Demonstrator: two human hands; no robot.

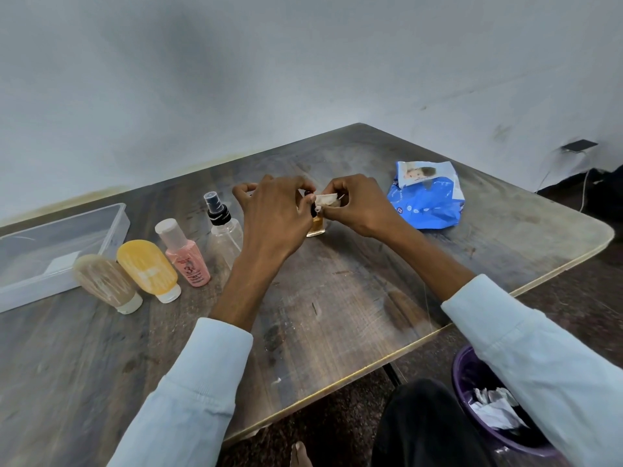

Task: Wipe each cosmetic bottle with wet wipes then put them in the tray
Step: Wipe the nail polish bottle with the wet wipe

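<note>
While the left hand (pixel 274 210) grips the small square glass bottle of amber liquid (pixel 316 226) at the middle of the frame, the right hand (pixel 354 205) pinches a crumpled white wet wipe (pixel 325 200) against the bottle's dark cap. The bottle appears to rest on the dark wooden table (pixel 337 315), and a hard rub at the top could tip it or loosen the cap. The left forearm passes just beside the clear spray bottle with a black pump (pixel 224 230); a careless swing might topple it. At the left edge, the clear plastic tray (pixel 118 224) holds no bottles yet. At lower right, the purple bin (pixel 465 369) holds crumpled white wipes. The blue wipes packet (pixel 426 200) lies at right of centre.
</note>
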